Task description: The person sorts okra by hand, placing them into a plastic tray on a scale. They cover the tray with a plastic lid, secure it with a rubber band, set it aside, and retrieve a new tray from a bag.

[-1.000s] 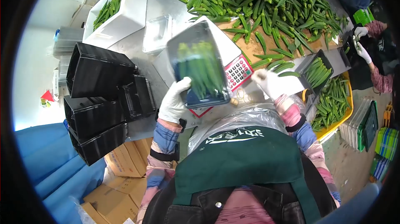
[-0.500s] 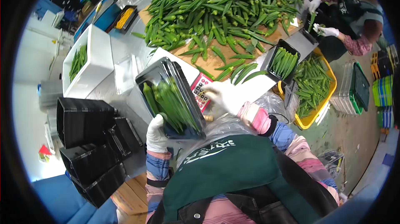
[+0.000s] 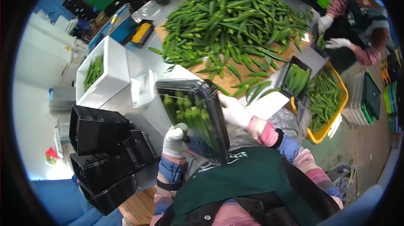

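My gloved left hand [image 3: 174,142] is closed on the lower left edge of a black tray of okra [image 3: 195,118], its thumb over the glossy clear cover. The tray is held tilted in front of my apron, okra lying lengthwise inside. My gloved right hand [image 3: 236,111] is right at the tray's right edge, its fingertips hidden by it. A white sheet [image 3: 269,107] lies beyond this hand. Farther back, loose okra [image 3: 235,15] is heaped on a brown board [image 3: 229,76]. Another black tray of okra [image 3: 297,79] is to the right.
Stacked black trays [image 3: 101,131] stand at left, below a white foam box [image 3: 111,64] with okra. A clear tray [image 3: 143,87] is beside the box. At right are a yellow basket [image 3: 343,95] of okra and a co-worker's gloved hands [image 3: 338,43]. Other workers are at the far side.
The view has shifted, so the scene sits lower and farther right. The okra tray has turned more upright and now covers the keypad and my right fingertips. A co-worker's gloved hand appears at top left.
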The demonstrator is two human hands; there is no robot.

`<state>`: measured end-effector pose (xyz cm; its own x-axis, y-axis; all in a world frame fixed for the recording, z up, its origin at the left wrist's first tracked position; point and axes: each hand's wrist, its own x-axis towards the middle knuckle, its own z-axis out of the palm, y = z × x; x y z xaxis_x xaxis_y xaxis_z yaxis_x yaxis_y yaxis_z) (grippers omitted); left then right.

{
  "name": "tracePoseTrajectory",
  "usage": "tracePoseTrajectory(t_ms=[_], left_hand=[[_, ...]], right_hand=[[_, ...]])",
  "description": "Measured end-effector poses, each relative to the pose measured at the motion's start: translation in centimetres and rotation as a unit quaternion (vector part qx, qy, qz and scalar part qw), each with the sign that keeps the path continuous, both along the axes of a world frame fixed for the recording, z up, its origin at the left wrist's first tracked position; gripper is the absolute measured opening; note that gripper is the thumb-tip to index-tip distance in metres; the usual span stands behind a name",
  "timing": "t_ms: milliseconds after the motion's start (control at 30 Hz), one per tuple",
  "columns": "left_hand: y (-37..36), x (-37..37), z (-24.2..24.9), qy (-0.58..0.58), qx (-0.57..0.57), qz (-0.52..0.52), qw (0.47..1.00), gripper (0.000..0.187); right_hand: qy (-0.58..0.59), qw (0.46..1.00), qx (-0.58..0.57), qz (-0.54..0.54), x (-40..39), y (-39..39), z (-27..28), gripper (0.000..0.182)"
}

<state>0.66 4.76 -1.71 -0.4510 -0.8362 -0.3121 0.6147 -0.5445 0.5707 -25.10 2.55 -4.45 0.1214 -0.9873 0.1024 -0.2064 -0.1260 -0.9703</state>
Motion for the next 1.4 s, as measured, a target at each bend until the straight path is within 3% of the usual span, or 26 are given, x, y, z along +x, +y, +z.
tracePoseTrajectory(t_ms=[33,100,167,233,267,300,367,400,500,600,667,700,733,800,867,933,1000,1067,1133,1200,1267,1300,1333,1400], left_hand=[[-0.1,-0.6,2.0,-0.030,-0.004,-0.012,0.999,0.050],[-0.2,-1.8,5.9,-0.088,-0.012,-0.039,0.995,0.069],[-1.9,-2.5,8.1,-0.134,-0.048,-0.155,0.977,0.077],[-3.2,-2.7,8.7,-0.179,-0.082,-0.206,0.959,0.084],[-3.5,-3.5,9.4,-0.204,-0.116,-0.209,0.949,0.086],[-3.8,-3.6,9.7,-0.158,-0.095,-0.239,0.953,0.088],[-4.5,-4.2,10.9,-0.183,-0.110,-0.272,0.938,0.087],[-4.8,-4.4,11.3,-0.196,-0.116,-0.289,0.930,0.087],[-4.9,-4.5,11.6,-0.192,-0.105,-0.314,0.924,0.085],[-3.9,-3.7,11.9,-0.189,-0.100,-0.282,0.935,0.085],[-2.8,-2.6,11.4,-0.183,-0.101,-0.239,0.948,0.086],[-2.2,-2.1,10.6,-0.180,-0.104,-0.213,0.955,0.086],[-1.7,-1.9,10.1,-0.177,-0.107,-0.186,0.960,0.087],[-1.1,-2.0,10.4,-0.177,-0.097,-0.153,0.967,0.090],[-1.2,-1.8,9.4,-0.196,-0.098,-0.133,0.967,0.089],[-1.6,-1.5,10.3,-0.176,-0.080,-0.108,0.975,0.086],[-2.5,-0.8,10.5,-0.182,-0.078,-0.066,0.978,0.078],[-4.1,0.8,9.5,-0.213,-0.090,-0.014,0.973,0.063],[-6.9,1.2,10.3,-0.223,-0.092,0.042,0.970,0.053],[-11.6,3.2,6.5,-0.251,-0.074,0.069,0.963,0.046],[-16.1,2.3,6.7,-0.210,-0.077,0.132,0.966,0.038],[-19.1,3.2,4.5,-0.179,-0.072,0.139,0.971,0.035],[-20.7,2.8,5.6,-0.176,-0.030,0.135,0.975,0.033],[-26.5,4.5,1.1,-0.228,-0.049,0.207,0.950,0.037]], right_hand=[[-0.133,0.985,0.100,0.053,-0.7,-0.3,2.2,0.015],[-0.096,0.986,0.109,0.086,-3.1,-0.6,4.7,0.015],[-0.111,0.988,0.064,0.088,-4.7,-2.1,6.1,0.026],[-0.268,0.958,0.020,0.104,-5.7,-4.8,7.0,0.036],[-0.525,0.789,0.275,0.161,-6.4,-6.3,7.4,0.044],[-0.499,0.800,0.273,0.192,-6.4,-7.0,9.5,0.053],[-0.408,0.844,0.257,0.234,-6.7,-8.0,12.2,0.065],[-0.238,0.928,0.175,0.226,-6.4,-8.0,14.5,0.062],[-0.094,0.945,0.109,0.295,-7.6,-8.7,16.8,0.036],[-0.023,0.947,0.178,0.268,-9.8,-6.9,20.0,0.029],[-0.001,0.952,0.139,0.273,-11.2,-4.4,20.9,0.025],[0.068,0.948,0.036,0.310,-11.2,-3.1,21.2,0.024],[0.135,0.927,-0.068,0.343,-11.1,-1.7,21.4,0.023],[0.115,0.908,-0.057,0.398,-8.0,1.2,21.8,0.021],[0.195,0.836,-0.002,0.513,-4.0,2.2,20.0,0.021],[0.091,0.876,-0.033,0.472,-2.8,1.6,17.5,0.022],[0.015,0.955,0.042,0.293,-3.9,0.6,17.5,0.019],[0.037,0.979,-0.096,0.179,-5.5,-1.5,16.1,0.021],[0.011,0.999,-0.006,0.041,-7.3,-2.0,13.6,0.023],[-0.010,0.997,0.075,-0.018,-9.5,-2.6,11.7,0.023],[0.051,0.990,0.089,-0.101,-12.5,-2.8,8.3,0.022],[0.086,0.979,0.087,-0.166,-14.5,-2.6,6.0,0.025],[0.119,0.962,0.085,-0.231,-17.0,-2.2,3.3,0.028],[0.172,0.911,0.013,-0.374,-24.0,0.0,-4.7,0.035]])
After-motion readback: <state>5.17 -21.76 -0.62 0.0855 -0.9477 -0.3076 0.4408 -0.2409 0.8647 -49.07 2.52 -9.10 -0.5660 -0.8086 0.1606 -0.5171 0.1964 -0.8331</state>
